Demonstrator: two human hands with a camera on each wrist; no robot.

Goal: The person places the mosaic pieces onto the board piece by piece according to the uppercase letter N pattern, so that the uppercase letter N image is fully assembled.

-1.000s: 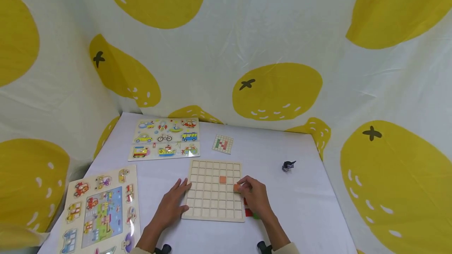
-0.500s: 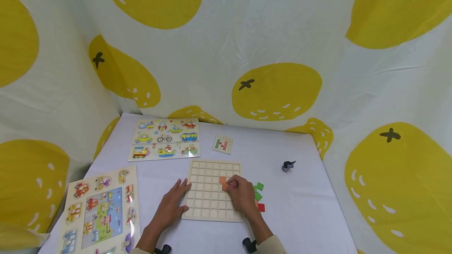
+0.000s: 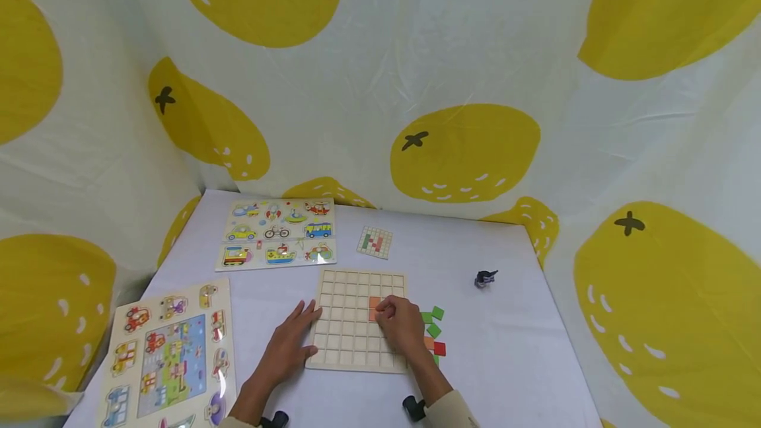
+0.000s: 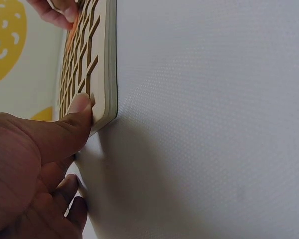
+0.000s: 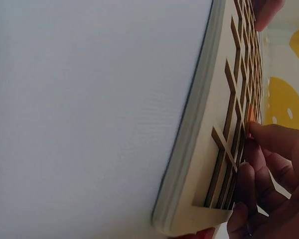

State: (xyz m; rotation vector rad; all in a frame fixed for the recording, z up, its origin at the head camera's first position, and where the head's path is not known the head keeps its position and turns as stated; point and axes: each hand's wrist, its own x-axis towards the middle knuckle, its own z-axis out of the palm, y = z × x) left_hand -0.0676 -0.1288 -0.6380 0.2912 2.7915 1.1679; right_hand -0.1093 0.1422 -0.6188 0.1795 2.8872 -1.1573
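Under fingertips of R hand (image 3: 404,327) lies an orange tile (image 3: 372,315) on the grid board (image 3: 341,327); thumb & index are bent, narrow, touching it, but if they pinch or only press, cannot tell. Just beyond these tips is 2nd orange tile (image 3: 374,301), in its cell. To their L, L hand (image 3: 288,347) has fingers extended, thumb on board's edge. Just R of R knuckles: green tiles (image 3: 433,331), red tile (image 3: 439,349). Farther beyond R fingertips: pattern card (image 3: 374,243); well to R, small dark figure (image 3: 485,279).
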